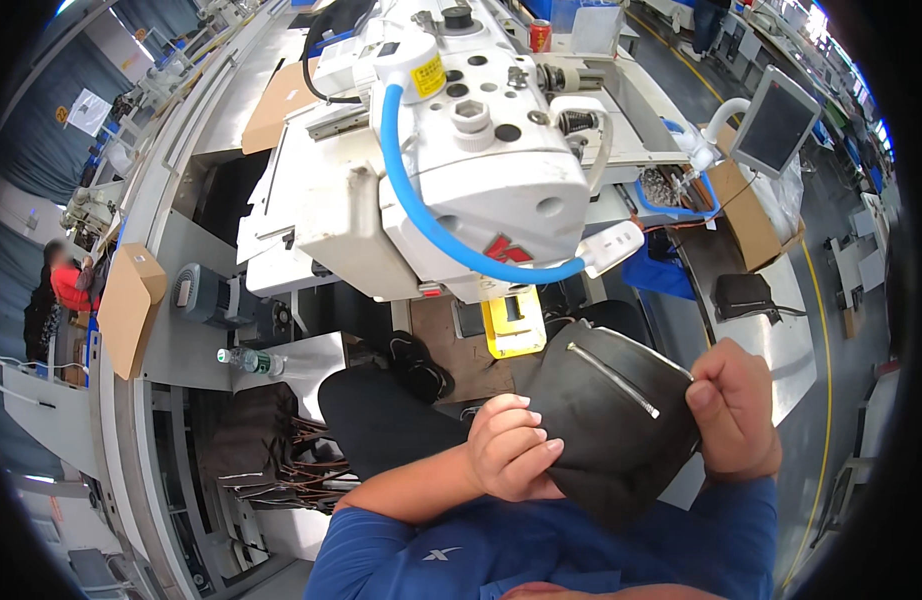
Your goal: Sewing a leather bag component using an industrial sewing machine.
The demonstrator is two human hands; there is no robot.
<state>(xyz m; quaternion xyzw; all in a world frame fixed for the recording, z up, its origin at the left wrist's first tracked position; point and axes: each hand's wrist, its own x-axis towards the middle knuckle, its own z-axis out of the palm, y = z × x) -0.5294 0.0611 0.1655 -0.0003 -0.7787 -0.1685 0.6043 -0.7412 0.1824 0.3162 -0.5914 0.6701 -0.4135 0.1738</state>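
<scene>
A dark grey fabric pouch [601, 420] with a silver zipper is held up over my lap, below the white industrial sewing machine [481, 190]. My left hand [511, 450] grips its lower left part with curled fingers. My right hand [731, 405] pinches its upper right edge, thumb on the front. A yellow metal plate [513, 330] shows under the machine head, just beyond the pouch.
At the left are stacked black bags [251, 440], a water bottle [246, 360] and a cardboard sheet [131, 310]. At the right are a black pouch [741, 295], a blue tray [666, 190] and a screen [773, 122]. A person in red [71, 290] is at far left.
</scene>
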